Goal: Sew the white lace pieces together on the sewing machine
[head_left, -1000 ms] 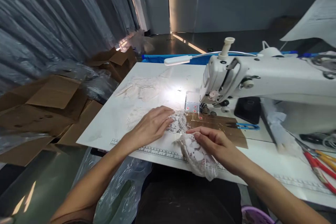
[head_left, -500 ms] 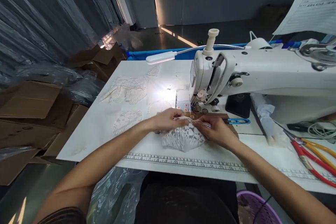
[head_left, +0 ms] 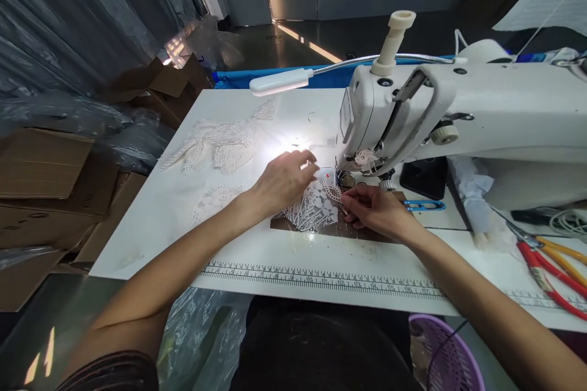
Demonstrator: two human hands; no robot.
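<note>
A piece of white lace (head_left: 314, 208) lies on the sewing machine's bed, its upper edge close to the presser foot (head_left: 340, 178). My right hand (head_left: 373, 211) pinches the lace's right edge between thumb and fingers, just below the needle area. Over the lace's upper left side is my left hand (head_left: 288, 180), its fingers loosely bent with a gap between the tips. Nothing shows between them. The white sewing machine (head_left: 394, 116) stands directly beyond my right hand.
More lace pieces (head_left: 220, 140) lie at the table's left. A lit lamp (head_left: 280, 82) hangs over the table (head_left: 151, 244). Blue thread snips (head_left: 424, 205), a black phone (head_left: 424, 177) and red-handled pliers (head_left: 539, 269) are on the right. Cardboard boxes (head_left: 46, 165) stand left.
The lace has moved up, away from the table's front edge, to the presser foot. My left hand has let go of its edge and risen; my right hand still pinches it. The view has shifted slightly.
</note>
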